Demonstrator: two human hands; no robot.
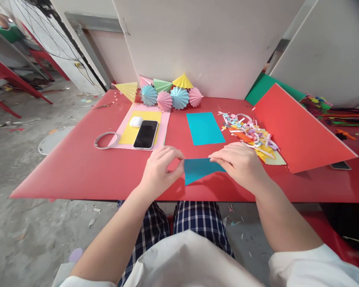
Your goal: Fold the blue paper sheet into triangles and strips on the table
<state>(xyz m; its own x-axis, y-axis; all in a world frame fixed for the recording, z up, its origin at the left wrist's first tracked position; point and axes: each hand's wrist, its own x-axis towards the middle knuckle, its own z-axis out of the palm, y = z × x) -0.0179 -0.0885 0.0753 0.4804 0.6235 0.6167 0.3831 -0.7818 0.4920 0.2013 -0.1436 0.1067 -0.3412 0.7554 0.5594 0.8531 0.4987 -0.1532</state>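
Head view, left hand (162, 169) and right hand (241, 163) are pinching an angular teal paper sheet (196, 169), right hand hiding its three-o'clock end

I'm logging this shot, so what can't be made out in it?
All in the head view:
Held blue sheet: right end partly hidden by the right hand.
Yellow paper: part hidden under the phone.
Dark flat object: partly hidden by the red board.
Coloured strands: cut off by the right edge.

The 2 forearms (116, 235) extend forward, left grip (160, 169) and right grip (242, 164) pinched.
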